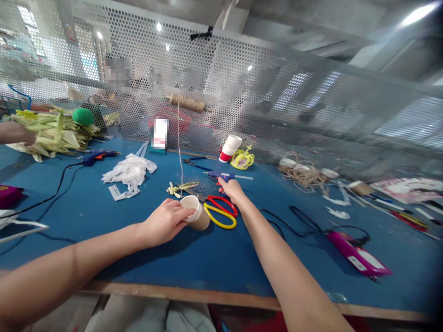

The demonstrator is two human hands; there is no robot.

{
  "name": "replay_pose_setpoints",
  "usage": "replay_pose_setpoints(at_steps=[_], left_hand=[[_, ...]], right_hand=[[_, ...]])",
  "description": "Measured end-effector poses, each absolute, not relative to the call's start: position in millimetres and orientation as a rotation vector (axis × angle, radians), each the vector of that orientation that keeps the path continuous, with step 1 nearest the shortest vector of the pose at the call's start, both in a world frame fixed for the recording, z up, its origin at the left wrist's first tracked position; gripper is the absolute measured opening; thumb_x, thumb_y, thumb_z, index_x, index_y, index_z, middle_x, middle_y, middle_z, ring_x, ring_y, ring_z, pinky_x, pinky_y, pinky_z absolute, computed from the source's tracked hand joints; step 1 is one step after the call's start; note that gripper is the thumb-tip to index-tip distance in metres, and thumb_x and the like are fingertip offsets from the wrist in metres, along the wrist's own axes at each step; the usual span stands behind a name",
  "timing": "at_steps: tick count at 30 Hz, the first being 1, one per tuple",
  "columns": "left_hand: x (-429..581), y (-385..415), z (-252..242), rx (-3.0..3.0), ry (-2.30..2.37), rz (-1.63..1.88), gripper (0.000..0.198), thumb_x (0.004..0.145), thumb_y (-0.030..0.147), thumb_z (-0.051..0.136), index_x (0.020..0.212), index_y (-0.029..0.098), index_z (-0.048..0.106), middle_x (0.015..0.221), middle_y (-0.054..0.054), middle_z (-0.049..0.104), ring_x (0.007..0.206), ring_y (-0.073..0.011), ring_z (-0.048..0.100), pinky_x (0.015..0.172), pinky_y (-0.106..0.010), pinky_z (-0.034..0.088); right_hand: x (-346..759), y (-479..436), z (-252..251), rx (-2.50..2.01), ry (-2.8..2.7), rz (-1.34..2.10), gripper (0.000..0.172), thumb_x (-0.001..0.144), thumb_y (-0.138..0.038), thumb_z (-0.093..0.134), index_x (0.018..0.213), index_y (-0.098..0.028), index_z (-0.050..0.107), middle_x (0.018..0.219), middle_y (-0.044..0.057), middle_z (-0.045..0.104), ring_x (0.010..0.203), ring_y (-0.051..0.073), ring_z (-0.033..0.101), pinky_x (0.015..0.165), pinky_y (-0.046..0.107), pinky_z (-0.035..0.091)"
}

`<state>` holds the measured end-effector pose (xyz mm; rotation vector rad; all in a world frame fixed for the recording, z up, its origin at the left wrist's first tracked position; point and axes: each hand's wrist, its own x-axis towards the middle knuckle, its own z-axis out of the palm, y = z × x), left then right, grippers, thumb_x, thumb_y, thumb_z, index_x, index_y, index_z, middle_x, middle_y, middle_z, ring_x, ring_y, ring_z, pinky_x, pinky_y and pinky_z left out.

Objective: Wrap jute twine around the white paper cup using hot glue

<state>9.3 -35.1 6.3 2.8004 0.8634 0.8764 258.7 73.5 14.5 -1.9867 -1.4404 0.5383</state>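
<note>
My left hand (168, 221) is closed round a paper cup (200, 220), tilted on its side with its white mouth toward the upper left. The cup's lower part is brown, perhaps wrapped in twine. My right hand (232, 190) is closed at the handle of a blue hot glue gun (223, 175), whose nozzle points left and whose clear glue stick juts out to the right. Between my hands lie scissors (224, 226) with one red and one yellow handle loop. A small pale-green husk figure (175, 189) rests by the scissor blades, beyond the cup.
Twine hangs from a spool (187, 103) on the perforated screen. Crumpled white plastic (129, 173) and another glue gun (98, 156) lie left. Stacked cups (230, 147) and a yellow woven piece (242, 159) stand behind. A purple power strip (360, 253) sits right. Another person's hand (17, 133) is by corn husks (57, 133).
</note>
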Motion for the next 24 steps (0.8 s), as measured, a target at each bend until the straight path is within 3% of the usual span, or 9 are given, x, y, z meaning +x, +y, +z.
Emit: replay_pose_setpoints(at_steps=[3, 6, 9, 13, 15, 19, 24], left_hand=[[9, -35, 7, 2.797, 0.874, 0.865, 0.023, 0.083, 0.018, 0.043, 0.104, 0.017, 0.054, 0.082, -0.007, 0.064, 0.079, -0.0181, 0.058, 0.073, -0.031, 0.042], [10, -36, 7, 2.784, 0.871, 0.877, 0.023, 0.083, 0.018, 0.043, 0.104, 0.017, 0.054, 0.083, -0.008, 0.064, 0.079, -0.0180, 0.058, 0.072, -0.031, 0.042], [10, -36, 8, 2.775, 0.870, 0.884, 0.024, 0.083, 0.017, 0.043, 0.104, 0.017, 0.053, 0.082, -0.008, 0.064, 0.078, -0.0178, 0.058, 0.072, -0.030, 0.042], [11, -36, 8, 2.784, 0.888, 0.873, 0.024, 0.082, 0.017, 0.044, 0.104, 0.016, 0.054, 0.081, -0.007, 0.064, 0.077, -0.0184, 0.058, 0.071, -0.031, 0.042], [11, -35, 8, 2.779, 0.893, 0.865, 0.025, 0.082, 0.016, 0.044, 0.104, 0.016, 0.054, 0.081, -0.007, 0.064, 0.077, -0.0186, 0.058, 0.071, -0.031, 0.042], [11, -34, 7, 2.758, 0.878, 0.866, 0.025, 0.082, 0.016, 0.044, 0.104, 0.016, 0.054, 0.081, -0.007, 0.064, 0.078, -0.0188, 0.058, 0.072, -0.032, 0.043], [11, -34, 8, 2.739, 0.872, 0.859, 0.025, 0.082, 0.017, 0.043, 0.105, 0.016, 0.053, 0.083, -0.007, 0.064, 0.078, -0.0196, 0.059, 0.072, -0.032, 0.043]], right_hand=[[258, 74, 18, -2.102, -1.555, 0.372, 0.040, 0.081, -0.039, 0.044, 0.060, -0.010, 0.061, 0.059, 0.017, 0.064, 0.062, 0.023, 0.063, 0.057, 0.029, 0.044], [251, 69, 28, -2.146, -1.667, 0.169, 0.035, 0.080, -0.036, 0.048, 0.076, -0.005, 0.066, 0.086, 0.027, 0.064, 0.093, 0.033, 0.058, 0.076, 0.038, 0.042], [230, 63, 40, -1.986, -1.954, 0.071, 0.034, 0.082, -0.033, 0.047, 0.101, -0.009, 0.062, 0.115, 0.022, 0.055, 0.111, 0.030, 0.047, 0.090, 0.040, 0.034], [196, 64, 46, -1.658, -2.402, 0.204, 0.041, 0.075, -0.033, 0.056, 0.114, -0.019, 0.057, 0.117, 0.008, 0.058, 0.103, 0.018, 0.054, 0.086, 0.025, 0.039], [183, 66, 46, -1.603, -2.510, 0.251, 0.037, 0.071, -0.028, 0.061, 0.106, -0.018, 0.062, 0.105, 0.007, 0.065, 0.092, 0.018, 0.059, 0.076, 0.023, 0.042], [171, 67, 60, -1.542, -2.635, 0.267, 0.010, 0.068, -0.017, 0.060, 0.070, -0.016, 0.069, 0.070, 0.006, 0.069, 0.066, 0.018, 0.061, 0.060, 0.024, 0.041], [144, 71, 100, -1.411, -2.572, 0.244, 0.012, 0.070, -0.021, 0.058, 0.070, -0.015, 0.068, 0.066, 0.005, 0.067, 0.063, 0.016, 0.060, 0.059, 0.023, 0.041]])
